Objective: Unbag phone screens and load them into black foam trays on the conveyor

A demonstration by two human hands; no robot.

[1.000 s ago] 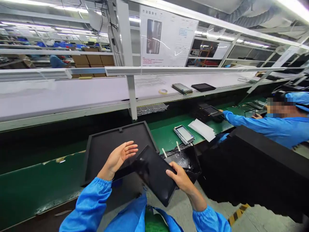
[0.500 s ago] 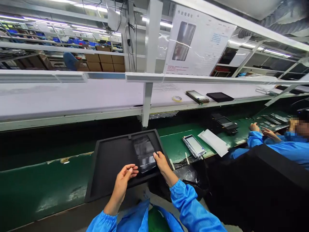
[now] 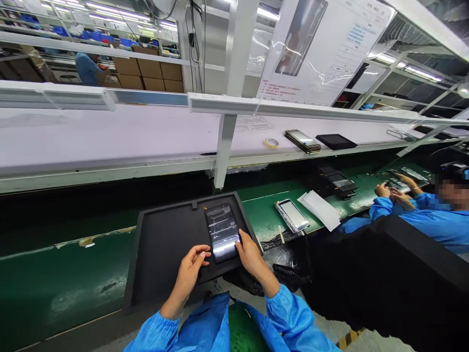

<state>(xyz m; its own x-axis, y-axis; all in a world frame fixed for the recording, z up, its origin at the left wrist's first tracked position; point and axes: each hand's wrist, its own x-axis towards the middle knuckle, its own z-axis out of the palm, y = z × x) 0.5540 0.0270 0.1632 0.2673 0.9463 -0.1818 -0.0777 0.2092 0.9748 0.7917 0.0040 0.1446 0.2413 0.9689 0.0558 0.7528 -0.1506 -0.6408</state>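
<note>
A glossy black tablet-like screen panel (image 3: 222,230) is over the right side of a shallow black foam tray (image 3: 166,247). It reflects the ceiling lights. My right hand (image 3: 252,256) grips the panel's right edge, its thumb at the front; its other fingers are partly hidden. Beside the panel's lower left edge, my left hand (image 3: 192,266) has loosely curled fingers, thumb and fingers apart, with nothing between them. Whether the panel rests fully on the tray's floor, I cannot tell.
Right of the tray, a white-faced screen unit (image 3: 292,215) and white sheets (image 3: 319,210) lie on the green bench (image 3: 256,200). A white post (image 3: 224,146) rises behind the tray. A co-worker in blue (image 3: 421,220) works at far right, beyond a large black shape (image 3: 366,278).
The panel has turned slightly more upright in view and its reflections are brighter. My right hand stays at its right edge. The camera view has tilted downward a little.
</note>
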